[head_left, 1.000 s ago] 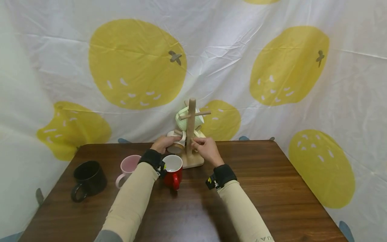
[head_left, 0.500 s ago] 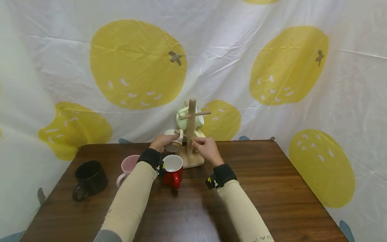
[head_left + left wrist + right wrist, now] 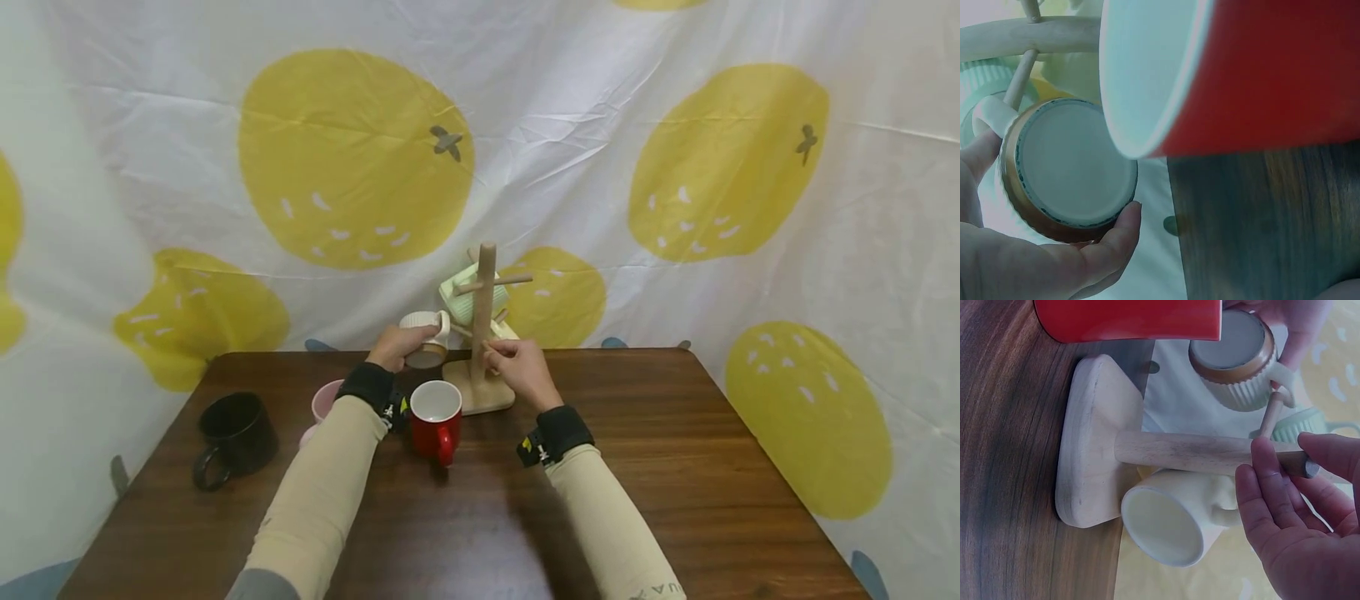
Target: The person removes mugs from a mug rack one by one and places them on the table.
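Observation:
In the head view my left hand grips a white ribbed mug with a brown base, left of a wooden mug tree. The mug lies tipped, its underside facing the left wrist camera. Its handle is at the end of a lower peg; whether the peg is still inside it I cannot tell. My right hand pinches another peg near its end. A light-green mug hangs higher up, and a cream mug hangs low behind the post.
A red mug stands upright just in front of the tree's base. To the left are a pink mug, partly behind my left forearm, and a black mug. A printed cloth hangs behind the table.
My left hand has drawn the white ribbed mug leftward, away from the post along the peg. The light-green mug tilts more. My right hand keeps its pinch; the head view has shifted slightly.

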{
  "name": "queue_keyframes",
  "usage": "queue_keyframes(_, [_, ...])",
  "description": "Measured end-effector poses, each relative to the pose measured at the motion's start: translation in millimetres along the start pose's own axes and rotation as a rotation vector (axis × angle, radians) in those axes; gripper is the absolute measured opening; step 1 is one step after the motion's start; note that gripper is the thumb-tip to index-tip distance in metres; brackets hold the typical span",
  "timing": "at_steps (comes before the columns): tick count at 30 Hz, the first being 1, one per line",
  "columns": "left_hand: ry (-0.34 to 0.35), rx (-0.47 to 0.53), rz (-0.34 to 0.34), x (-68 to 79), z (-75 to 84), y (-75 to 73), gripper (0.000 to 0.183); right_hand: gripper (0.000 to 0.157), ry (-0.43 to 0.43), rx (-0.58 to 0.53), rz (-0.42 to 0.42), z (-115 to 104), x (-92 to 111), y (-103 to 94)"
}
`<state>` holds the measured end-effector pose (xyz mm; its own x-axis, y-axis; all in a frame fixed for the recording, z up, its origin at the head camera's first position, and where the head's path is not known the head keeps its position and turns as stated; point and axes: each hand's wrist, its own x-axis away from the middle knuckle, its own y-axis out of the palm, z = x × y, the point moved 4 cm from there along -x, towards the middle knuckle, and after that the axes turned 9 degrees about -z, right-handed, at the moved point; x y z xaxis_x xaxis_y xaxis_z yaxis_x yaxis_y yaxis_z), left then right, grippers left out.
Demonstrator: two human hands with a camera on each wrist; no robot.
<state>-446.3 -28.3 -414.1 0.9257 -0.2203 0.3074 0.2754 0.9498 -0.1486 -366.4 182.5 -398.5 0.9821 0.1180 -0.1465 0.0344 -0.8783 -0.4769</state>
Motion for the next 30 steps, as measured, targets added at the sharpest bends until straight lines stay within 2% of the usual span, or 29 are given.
queue_keyframes(6, [-0.009,-0.012,-0.001,4.9,2.1,-3.1,0.074,0.025,-0.019,0.002,0.014,0,0,-0.6])
queue_keyframes(12, [0.011,0.003,-0.01,13.9,5.5,-4.0,0.07,0.025,-0.053,0.002,0.011,0,0,-1.5])
queue_keyframes(20, [0.028,0.021,-0.02,19.7,1.5,-7.6,0.065,0.03,-0.014,0.0,-0.008,-2,2,-1.8])
queue_keyframes(26, [0.033,0.033,-0.017,21.0,-2.7,-11.1,0.066,0.026,0.001,0.077,0.047,-12,2,-4.2])
queue_keyframes(30, [0.035,0.028,-0.024,24.4,-2.9,-12.8,0.069,0.026,0.023,0.069,0.06,-18,2,-6.0])
